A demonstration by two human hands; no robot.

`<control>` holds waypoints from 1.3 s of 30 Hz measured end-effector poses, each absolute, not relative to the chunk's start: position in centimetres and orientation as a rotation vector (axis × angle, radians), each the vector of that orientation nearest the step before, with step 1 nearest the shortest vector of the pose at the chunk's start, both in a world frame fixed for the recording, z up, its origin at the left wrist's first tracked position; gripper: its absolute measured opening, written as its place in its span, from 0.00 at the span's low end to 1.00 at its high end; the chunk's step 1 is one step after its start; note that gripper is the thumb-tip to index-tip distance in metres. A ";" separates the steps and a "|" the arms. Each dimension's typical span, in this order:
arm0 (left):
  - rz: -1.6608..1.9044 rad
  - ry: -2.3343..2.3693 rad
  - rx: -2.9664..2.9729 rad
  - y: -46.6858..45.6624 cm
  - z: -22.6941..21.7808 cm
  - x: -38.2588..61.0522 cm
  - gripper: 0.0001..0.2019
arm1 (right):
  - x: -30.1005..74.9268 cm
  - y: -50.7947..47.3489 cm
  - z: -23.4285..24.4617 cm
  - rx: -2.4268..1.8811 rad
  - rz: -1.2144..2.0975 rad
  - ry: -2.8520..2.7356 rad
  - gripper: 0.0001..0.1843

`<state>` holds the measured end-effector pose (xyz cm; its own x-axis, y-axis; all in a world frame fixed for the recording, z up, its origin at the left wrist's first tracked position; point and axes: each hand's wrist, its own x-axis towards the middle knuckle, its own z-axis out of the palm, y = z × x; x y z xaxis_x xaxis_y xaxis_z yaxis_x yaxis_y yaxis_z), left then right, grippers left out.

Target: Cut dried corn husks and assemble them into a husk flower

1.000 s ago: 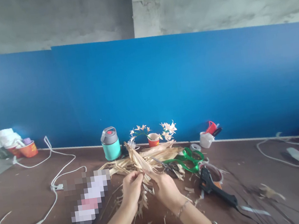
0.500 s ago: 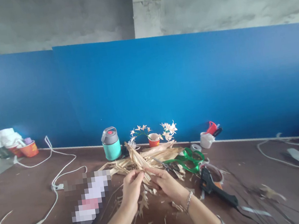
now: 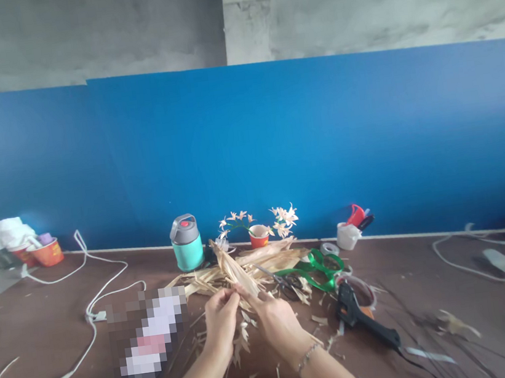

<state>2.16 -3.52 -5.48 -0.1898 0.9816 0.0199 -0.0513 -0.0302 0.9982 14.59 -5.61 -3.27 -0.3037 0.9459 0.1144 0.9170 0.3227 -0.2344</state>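
Observation:
Between my hands is a long, pale dried corn husk (image 3: 233,264), its upper end pointing away from me. My left hand (image 3: 221,317) pinches the husk's near end between thumb and fingers. My right hand (image 3: 274,317) grips the same husk from the other side, fingertips close to the left ones. Behind them lies a heap of dried husks (image 3: 270,252), with scissors (image 3: 288,283) at its right side. Small cut husk scraps (image 3: 241,342) are scattered beneath my hands. The exact fingertip contact is partly hidden.
To the right are green ribbon (image 3: 321,270), a tape roll (image 3: 329,248) and a black glue gun (image 3: 367,316). A teal flask (image 3: 187,247) and an orange cup (image 3: 259,236) beside husk flowers (image 3: 285,217) stand at the back. White cables (image 3: 107,288) run across the left.
My right hand has turned and shifted slightly left over the husk, closer to my left hand. The left hand keeps its pinch, and more of the husk's face shows.

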 end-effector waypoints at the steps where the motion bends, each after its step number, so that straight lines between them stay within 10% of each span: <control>1: 1.393 1.299 1.098 -3.6 -5.4 2.2 0.09 | 14.5 -5.6 -3.4 -1.715 0.148 -2.366 0.42; 13: 1.417 1.253 1.197 -4.0 -3.8 1.9 0.13 | 17.4 -3.9 -4.2 -1.326 0.855 -1.571 0.27; 29: 1.272 1.208 1.391 -2.9 -4.6 1.1 0.11 | 16.9 -4.8 -2.0 -0.978 1.824 -1.197 0.34; 39: 1.321 1.186 1.140 -3.2 -4.5 1.4 0.07 | 15.8 -4.1 -4.0 -1.036 1.037 -1.776 0.24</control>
<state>1.42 -3.16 -4.46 -0.0715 0.9970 0.0296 -0.0774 -0.0351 0.9964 15.83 -4.14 -4.05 -0.3312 0.9138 0.2353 0.2441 0.3238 -0.9141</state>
